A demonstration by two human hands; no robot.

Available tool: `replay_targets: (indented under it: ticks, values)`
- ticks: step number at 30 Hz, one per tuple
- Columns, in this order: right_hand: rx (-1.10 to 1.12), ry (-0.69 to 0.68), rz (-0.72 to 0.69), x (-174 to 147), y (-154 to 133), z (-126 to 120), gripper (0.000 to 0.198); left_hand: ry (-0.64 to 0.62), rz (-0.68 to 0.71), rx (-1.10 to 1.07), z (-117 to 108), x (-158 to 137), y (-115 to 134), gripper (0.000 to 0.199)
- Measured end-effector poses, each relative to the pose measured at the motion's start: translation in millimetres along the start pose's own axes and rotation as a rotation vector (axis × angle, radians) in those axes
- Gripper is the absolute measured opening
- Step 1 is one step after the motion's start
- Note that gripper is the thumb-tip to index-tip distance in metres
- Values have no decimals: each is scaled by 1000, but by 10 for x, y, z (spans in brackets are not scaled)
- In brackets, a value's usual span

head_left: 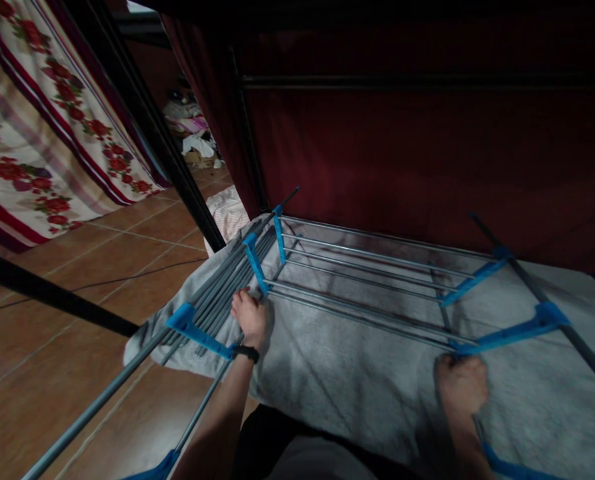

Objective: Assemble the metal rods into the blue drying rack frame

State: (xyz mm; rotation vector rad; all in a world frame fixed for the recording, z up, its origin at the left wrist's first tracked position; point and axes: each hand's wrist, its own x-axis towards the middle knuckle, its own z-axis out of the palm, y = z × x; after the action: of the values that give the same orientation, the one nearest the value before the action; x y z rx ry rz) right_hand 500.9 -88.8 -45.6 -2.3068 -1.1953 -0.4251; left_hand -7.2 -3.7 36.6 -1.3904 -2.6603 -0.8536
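A partly assembled rack of grey metal tubes (pixel 362 258) and blue plastic brackets (pixel 507 333) lies across a grey cloth in front of me. My left hand (pixel 250 315) is closed around a side tube of the rack, just below a blue bracket (pixel 255 263) on its left side. Against the lower right bracket, my right hand (pixel 461 385) is closed in a fist around the other side tube; its fingertips are hidden. Several loose tubes (pixel 212 303) lie in a bundle left of my left hand. Another blue bracket (pixel 200 331) is beside my left wrist.
The grey cloth (pixel 322 373) covers a low surface. Dark red fabric (pixel 427 160) hangs behind it. A black metal post (pixel 162 147) slants at the left, near a floral cloth (pixel 67 127). A cable (pixel 142 272) crosses the tiled floor (pixel 102 293).
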Motion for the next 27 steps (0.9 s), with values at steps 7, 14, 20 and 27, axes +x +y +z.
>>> replay_targets:
  ticks: [7,14,20,27]
  values:
    - [46,34,-6,-13,-6,-6,50,-79,-104,133,10,245,151,52]
    - [-46,-38,18,-28,-4,12,53,-99,-81,236,-81,282,165,52]
    - [-62,13,3,-42,2,50,51,-181,61,305,-333,59,292,41]
    - [-90,7,8,-47,1,53,47,-430,199,304,-1439,-335,825,52]
